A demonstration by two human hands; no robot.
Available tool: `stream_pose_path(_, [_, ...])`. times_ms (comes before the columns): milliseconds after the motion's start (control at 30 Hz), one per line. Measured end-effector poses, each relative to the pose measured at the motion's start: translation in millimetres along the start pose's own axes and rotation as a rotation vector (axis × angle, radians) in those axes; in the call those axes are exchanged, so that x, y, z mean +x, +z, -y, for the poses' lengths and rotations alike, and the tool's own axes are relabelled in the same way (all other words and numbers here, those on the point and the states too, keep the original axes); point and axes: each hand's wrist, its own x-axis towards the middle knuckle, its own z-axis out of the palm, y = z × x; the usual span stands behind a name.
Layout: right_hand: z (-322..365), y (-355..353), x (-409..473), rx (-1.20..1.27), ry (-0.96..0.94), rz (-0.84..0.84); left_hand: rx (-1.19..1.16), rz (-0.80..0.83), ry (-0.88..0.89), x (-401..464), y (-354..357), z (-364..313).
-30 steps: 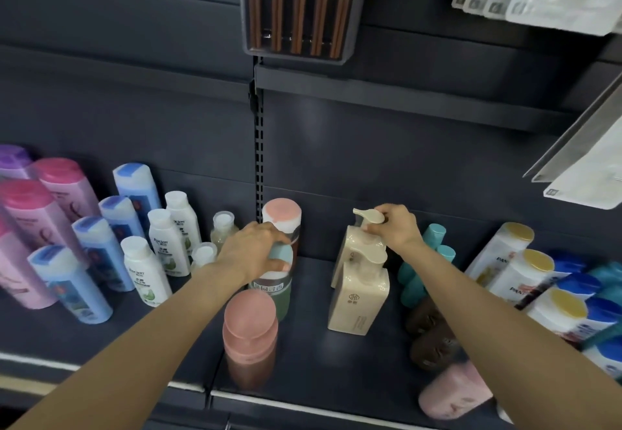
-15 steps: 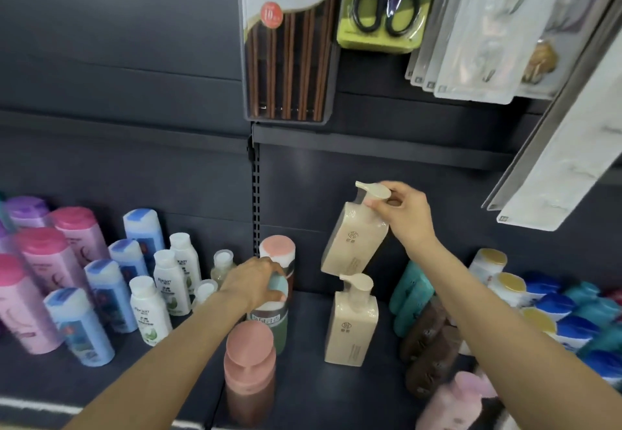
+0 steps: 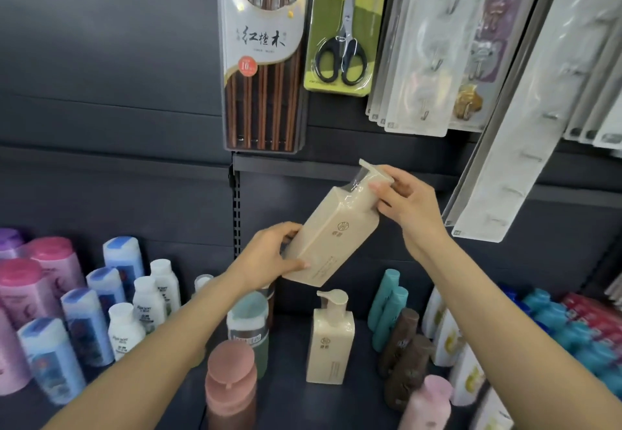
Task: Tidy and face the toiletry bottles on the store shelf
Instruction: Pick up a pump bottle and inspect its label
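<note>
Hands: left hand (image 3: 269,258) is gripping the base of a cream pump bottle (image 3: 331,232), fingers curled round it; right hand (image 3: 409,206) is pinching its pump head.
Bottle position: tilting in the air above the dark shelf (image 3: 292,396), touching nothing else.
Shelf below: a second cream pump bottle (image 3: 330,345) is standing upright, logo facing forward.
Progress: white lotion bottles (image 3: 144,308) at left are standing in rows; brown bottles (image 3: 404,355) at right are leaning. Lifted bottle is waiting for placing; right side probably needs straightening.
</note>
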Motion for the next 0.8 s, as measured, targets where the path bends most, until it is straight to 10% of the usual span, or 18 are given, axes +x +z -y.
stream_pose_path(400, [-22, -28, -34, 0.463, 0.371, 0.022, 0.696, -0.368, 0.203, -40, -27, -17])
stream_pose_path(800, [-21, -7, -37, 0.195, 0.387, -0.137, 0.729, -0.173, 0.186, -46, -33, -6])
